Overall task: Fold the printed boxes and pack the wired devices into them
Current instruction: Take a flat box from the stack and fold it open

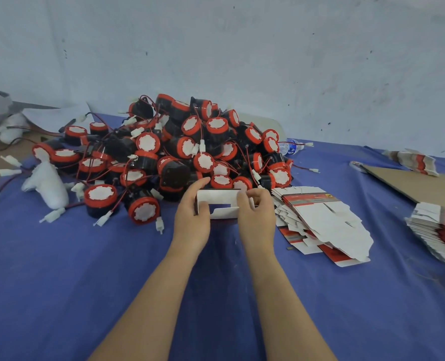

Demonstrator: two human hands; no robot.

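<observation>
At the foot of the device pile [190, 147], my left hand [191, 220] and right hand [256, 217] pinch a half-formed box [220, 197], fingers curled on its flaps. I judge a mis-tucked flap may crease or spring open. Flat boxes [320, 217] lie just beside; their red print is too blurred to read.

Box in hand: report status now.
Left hand, right hand both grip box. Box partly folded, not closed. Device pile directly behind; nothing blocking.
</observation>
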